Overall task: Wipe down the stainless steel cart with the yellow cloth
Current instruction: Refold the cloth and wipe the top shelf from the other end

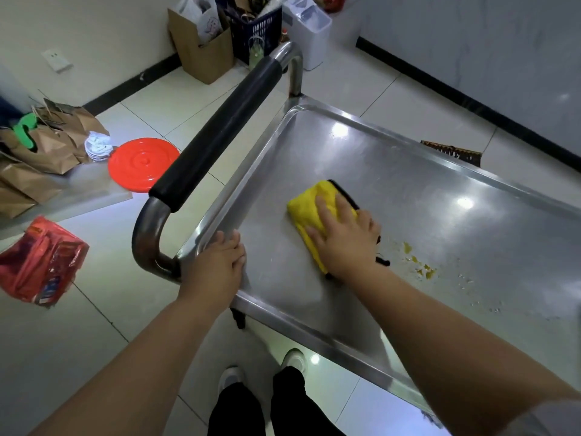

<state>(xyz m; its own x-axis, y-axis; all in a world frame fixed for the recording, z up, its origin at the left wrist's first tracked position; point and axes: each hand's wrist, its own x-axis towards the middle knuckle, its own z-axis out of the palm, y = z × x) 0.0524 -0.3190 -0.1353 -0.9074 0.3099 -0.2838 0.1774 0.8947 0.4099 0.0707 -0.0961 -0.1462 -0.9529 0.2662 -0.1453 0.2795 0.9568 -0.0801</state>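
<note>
Obs.: right hand [347, 239] is lying flat on the yellow cloth [316, 207], fingers [323, 207] straight and slightly spread, pressing the cloth down onto the top tray of the stainless steel cart [440, 196]. Cloth is folded, sticking out beyond the fingertips toward the handle end of the tray; a black edge [347, 195] is showing along its far side. A dark strap or loop is poking out beside the wrist; cannot tell whether it belongs to the cloth.

Left hand [220, 264] is gripping the near corner rim of the tray, fingers together and curling over the rim, thumb side resting inside the tray lip. Just beyond these fingers the bent steel tube is rising into the black foam handle grip [217, 133].

Behind the right palm, toward the wrist side, yellowish residue spots [419, 262] and pale crumbs are sitting on the steel, apart from the cloth. Tray surface ahead of the fingers is reflecting ceiling lights.

Floor, left of the left hand: red round lid [143, 165], brown paper bags [41, 152], red plastic bag [41, 262]. Beyond the handle: cardboard box [204, 58] and blue basket [257, 36]. Person's shoes are showing below the tray.
</note>
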